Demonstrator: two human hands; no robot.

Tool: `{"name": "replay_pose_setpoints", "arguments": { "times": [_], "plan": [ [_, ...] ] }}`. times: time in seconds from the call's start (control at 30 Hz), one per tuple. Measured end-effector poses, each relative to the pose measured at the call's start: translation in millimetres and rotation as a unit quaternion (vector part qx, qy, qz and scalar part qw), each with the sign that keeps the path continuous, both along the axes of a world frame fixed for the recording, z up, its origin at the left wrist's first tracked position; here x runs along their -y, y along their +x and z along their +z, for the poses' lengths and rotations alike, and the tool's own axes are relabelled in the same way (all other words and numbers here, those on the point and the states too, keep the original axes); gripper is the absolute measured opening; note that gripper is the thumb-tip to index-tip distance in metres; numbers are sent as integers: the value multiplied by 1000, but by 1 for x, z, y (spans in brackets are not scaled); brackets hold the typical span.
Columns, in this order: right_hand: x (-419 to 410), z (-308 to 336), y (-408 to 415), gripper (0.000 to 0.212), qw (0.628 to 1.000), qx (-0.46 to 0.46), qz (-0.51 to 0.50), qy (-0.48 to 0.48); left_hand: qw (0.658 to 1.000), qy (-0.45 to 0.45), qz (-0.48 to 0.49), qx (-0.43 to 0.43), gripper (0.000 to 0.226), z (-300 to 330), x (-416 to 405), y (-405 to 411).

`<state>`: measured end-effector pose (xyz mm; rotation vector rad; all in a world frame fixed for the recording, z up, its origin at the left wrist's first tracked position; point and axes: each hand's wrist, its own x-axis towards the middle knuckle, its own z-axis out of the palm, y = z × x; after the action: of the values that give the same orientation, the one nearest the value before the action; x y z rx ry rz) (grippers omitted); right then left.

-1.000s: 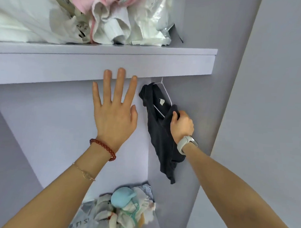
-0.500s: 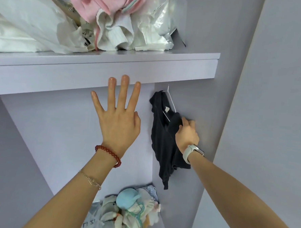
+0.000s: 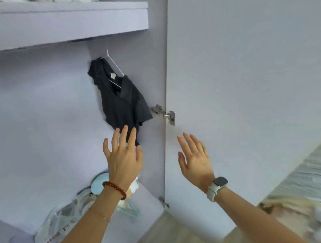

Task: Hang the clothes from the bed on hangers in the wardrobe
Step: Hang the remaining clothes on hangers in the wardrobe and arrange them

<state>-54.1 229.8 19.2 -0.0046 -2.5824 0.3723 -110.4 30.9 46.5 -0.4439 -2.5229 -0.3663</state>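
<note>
While hanging crooked on thin white wire hanger (image 3: 115, 68) under purple shelf (image 3: 67, 25), small black shirt (image 3: 119, 102) could slip off. Left hand (image 3: 124, 159) and right hand (image 3: 195, 161) spread flat, holding nothing.

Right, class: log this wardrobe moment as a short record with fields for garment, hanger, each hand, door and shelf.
garment: black shirt, hanging under the shelf
hanger: white wire hanger, inside the shirt's collar
left hand: open, fingers spread, holding nothing
right hand: open, in front of the wardrobe door
door: open, metal hinge showing
shelf: bags on top
</note>
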Motion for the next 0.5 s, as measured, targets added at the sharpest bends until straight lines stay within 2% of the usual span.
{"name": "replay_pose_setpoints", "arguments": {
  "times": [0.1,0.2,0.37,0.5],
  "plan": [
    [-30,-39,85,48,994,58,-83,-34,990,-31,-88,109,51,-52,-36,47],
    [-64,-65,171,53,967,122,-201,-99,964,-80,-188,168,46,-86,-87,96],
    [-106,-101,315,60,886,147,-400,-185,898,-143,-371,187,40,-105,-185,183],
    [-136,-134,431,44,800,149,-527,-245,833,-169,-479,220,35,-120,-270,267]
  ]
}}
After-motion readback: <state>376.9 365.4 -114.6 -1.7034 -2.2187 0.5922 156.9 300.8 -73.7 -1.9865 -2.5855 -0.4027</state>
